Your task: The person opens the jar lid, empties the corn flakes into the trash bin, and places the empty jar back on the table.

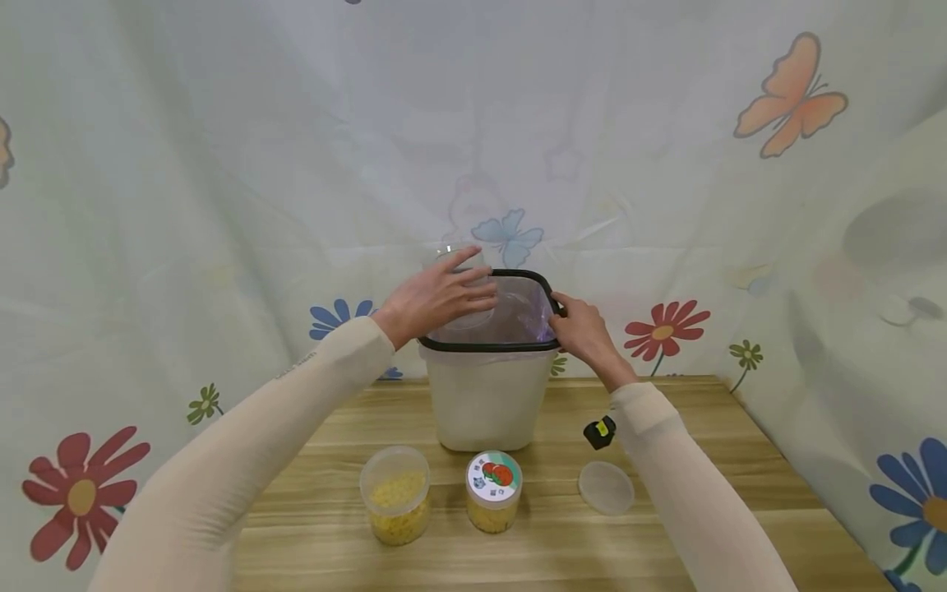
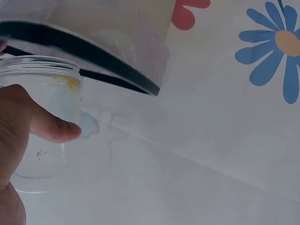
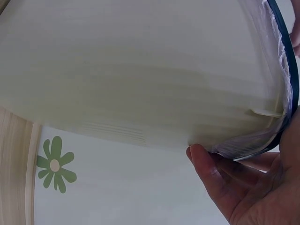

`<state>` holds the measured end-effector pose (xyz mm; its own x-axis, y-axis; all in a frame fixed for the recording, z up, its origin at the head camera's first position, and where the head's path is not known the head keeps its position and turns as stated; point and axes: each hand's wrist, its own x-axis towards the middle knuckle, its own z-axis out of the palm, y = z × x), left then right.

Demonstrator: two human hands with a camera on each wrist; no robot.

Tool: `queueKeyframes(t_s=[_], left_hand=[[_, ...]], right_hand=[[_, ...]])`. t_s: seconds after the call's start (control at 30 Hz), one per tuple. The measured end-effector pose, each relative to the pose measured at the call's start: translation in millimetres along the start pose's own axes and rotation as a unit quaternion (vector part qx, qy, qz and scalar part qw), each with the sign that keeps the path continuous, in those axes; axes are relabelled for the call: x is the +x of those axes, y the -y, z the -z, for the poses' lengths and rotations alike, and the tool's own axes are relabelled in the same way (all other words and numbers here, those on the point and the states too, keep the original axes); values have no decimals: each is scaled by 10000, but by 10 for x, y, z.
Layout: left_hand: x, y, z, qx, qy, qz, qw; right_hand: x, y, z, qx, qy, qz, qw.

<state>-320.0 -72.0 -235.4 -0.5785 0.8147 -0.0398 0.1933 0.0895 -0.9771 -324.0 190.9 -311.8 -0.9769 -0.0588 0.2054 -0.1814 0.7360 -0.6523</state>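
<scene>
A clear jar (image 2: 49, 154) is gripped in my left hand (image 1: 440, 300), tipped over the opening of the white bin (image 1: 488, 403). The left wrist view shows my thumb across the jar's side. Its open mouth is at the bin's dark rim (image 1: 484, 348), with a smear of yellow bits (image 2: 72, 84) inside near the threads. My right hand (image 1: 583, 330) holds the bin's right rim, where a thin clear liner (image 3: 236, 145) folds over the edge. In the right wrist view its thumb and fingers are curled about the rim. The bin's bottom is hidden.
On the wooden table (image 1: 570, 551), an uncovered jar of yellow bits (image 1: 398, 497) stands front left of the bin. Beside it is a lidded jar (image 1: 494, 489) with a tomato label. A translucent lid (image 1: 607, 487) and a small black object (image 1: 599, 432) are to the right.
</scene>
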Motion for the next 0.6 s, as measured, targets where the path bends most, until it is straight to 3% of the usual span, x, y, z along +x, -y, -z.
queueKeyframes(t_s=[0.13, 0.33, 0.6], left_hand=[[-8, 22, 2, 28, 16, 42, 10000], [1, -59, -10, -315, 50, -148, 9994], [-36, -44, -16, -312, 101, 145, 9994]], right_hand=[[2, 15, 7, -11, 20, -23, 10000], [0, 36, 29, 0, 79, -44, 10000], [3, 11, 13, -107, 38, -46, 9999]])
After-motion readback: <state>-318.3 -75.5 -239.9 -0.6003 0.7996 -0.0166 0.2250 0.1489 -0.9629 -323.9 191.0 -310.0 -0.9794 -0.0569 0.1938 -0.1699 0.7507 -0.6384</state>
